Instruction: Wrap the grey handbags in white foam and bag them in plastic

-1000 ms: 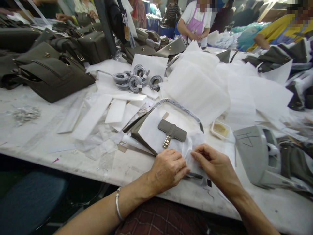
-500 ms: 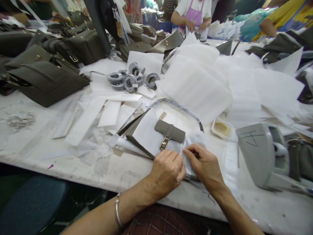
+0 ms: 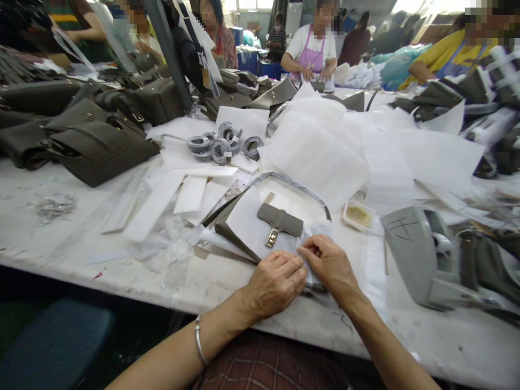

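A grey-green handbag lies flat near the table's front edge, wrapped in white tissue paper. Its grey flap tab with a gold clasp shows through the paper. My left hand rests on the paper at the bag's near edge, fingers curled and pressing down. My right hand sits just to its right, fingertips pinched on the tissue paper beside the left hand's fingers. A silver bangle circles my left wrist.
Dark handbags are piled at the back left. Rolls of wrapped straps and white foam sheets lie behind. A grey tape dispenser stands right, a small tray beside it. Other people work at the far side.
My right hand has moved left along the bag's near edge until its fingertips meet my left hand, gathering the tissue paper. The camera has tilted up slightly.
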Demonstrator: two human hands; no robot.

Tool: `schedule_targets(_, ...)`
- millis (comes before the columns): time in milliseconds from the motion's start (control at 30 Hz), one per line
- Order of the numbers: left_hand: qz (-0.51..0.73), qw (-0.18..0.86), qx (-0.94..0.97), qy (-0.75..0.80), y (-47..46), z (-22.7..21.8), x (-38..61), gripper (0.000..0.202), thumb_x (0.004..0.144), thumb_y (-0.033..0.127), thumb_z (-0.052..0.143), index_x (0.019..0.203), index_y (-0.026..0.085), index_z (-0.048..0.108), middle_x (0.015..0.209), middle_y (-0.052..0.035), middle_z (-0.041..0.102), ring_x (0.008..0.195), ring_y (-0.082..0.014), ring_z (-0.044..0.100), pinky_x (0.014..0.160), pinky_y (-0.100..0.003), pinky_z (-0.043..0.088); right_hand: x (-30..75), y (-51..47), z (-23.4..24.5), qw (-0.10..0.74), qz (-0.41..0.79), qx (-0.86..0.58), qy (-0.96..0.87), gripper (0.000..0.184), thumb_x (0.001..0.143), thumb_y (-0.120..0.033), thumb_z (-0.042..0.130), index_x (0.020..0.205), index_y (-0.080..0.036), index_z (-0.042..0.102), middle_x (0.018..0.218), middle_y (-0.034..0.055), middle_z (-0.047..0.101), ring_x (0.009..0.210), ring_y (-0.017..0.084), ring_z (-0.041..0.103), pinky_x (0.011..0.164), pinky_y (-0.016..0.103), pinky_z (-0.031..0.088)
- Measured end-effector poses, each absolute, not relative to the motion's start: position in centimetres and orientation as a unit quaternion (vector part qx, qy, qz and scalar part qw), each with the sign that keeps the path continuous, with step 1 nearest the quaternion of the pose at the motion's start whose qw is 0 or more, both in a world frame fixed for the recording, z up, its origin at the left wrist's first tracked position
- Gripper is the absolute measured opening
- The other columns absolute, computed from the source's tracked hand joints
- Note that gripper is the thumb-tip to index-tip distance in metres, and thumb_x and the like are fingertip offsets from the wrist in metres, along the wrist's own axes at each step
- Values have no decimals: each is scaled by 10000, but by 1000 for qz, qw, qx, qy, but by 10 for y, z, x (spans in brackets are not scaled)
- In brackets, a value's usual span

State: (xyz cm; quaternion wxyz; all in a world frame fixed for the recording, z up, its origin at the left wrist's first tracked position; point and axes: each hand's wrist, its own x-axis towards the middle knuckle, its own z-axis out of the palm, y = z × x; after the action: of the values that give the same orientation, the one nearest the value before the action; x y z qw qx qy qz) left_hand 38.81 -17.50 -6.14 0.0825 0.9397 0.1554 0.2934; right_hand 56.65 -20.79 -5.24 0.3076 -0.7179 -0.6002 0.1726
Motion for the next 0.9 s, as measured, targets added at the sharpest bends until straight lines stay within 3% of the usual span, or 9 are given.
schedule_targets(100, 289, 64, 946, 134, -180, -67, 382, 298, 990, 326, 511, 1217, 143, 574, 1157, -78, 680, 1255, -225, 539, 1107, -395, 367, 566, -208, -50, 270, 159, -730, -608, 156, 873, -292, 574, 735, -225, 605, 740, -3, 619, 674, 159, 578, 657, 291, 438)
schedule_targets(167, 290, 53, 945, 143, -183, -70, 381, 350, 979, 335, 538, 1266, 134, 545, 1195, -82, 670, 1311, -235, 496, 1140, -419, 319, 565, -208, -48, 248, 151, -736, -611, 151, 874, -285, 556, 740, -228, 593, 750, -6, 632, 678, 159, 582, 642, 286, 421)
schedule_targets(433, 240, 51, 956, 163, -185, -65, 385, 294, 944, 357, 607, 1149, 156, 549, 1068, -52, 676, 1057, -206, 619, 944, -354, 433, 568, -201, -31, 84, 89, -808, -576, 204, 861, -458, 612, 849, -258, 575, 752, -18, 675, 691, 189, 616, 570, 280, 290)
schedule_targets(533, 243, 47, 953, 173, -186, -65, 385, 314, 951, 370, 599, 1172, 156, 534, 1094, -57, 668, 1058, -207, 612, 945, -360, 420, 580, -203, -28, 90, 85, -817, -563, 237, 832, -497, 614, 860, -264, 578, 734, -22, 662, 692, 199, 616, 567, 286, 295)
schedule_targets(633, 244, 55, 953, 170, -187, -66, 384, 328, 954, 360, 596, 1200, 156, 520, 1121, -66, 663, 1095, -206, 599, 957, -361, 410, 607, -218, -22, 165, 85, -818, -544, 301, 792, -547, 587, 905, -268, 607, 733, -15, 651, 666, 203, 608, 596, 307, 370)
schedule_targets(767, 248, 75, 951, 169, -187, -67, 384, 348, 935, 361, 623, 1204, 165, 520, 1131, -58, 663, 1104, -215, 595, 959, -372, 410, 670, -258, -4, 244, 4, -866, -437, 417, 768, -615, 535, 930, -249, 652, 792, 70, 683, 737, 270, 644, 686, 390, 457)
schedule_targets(900, 262, 88, 945, 175, -187, -68, 386, 346, 912, 330, 650, 1193, 168, 529, 1140, -62, 664, 1086, -231, 600, 954, -385, 410, 734, -296, 2, 210, -34, -910, -357, 586, 789, -585, 494, 1144, -144, 644, 1139, 246, 660, 1041, 390, 629, 866, 496, 461)
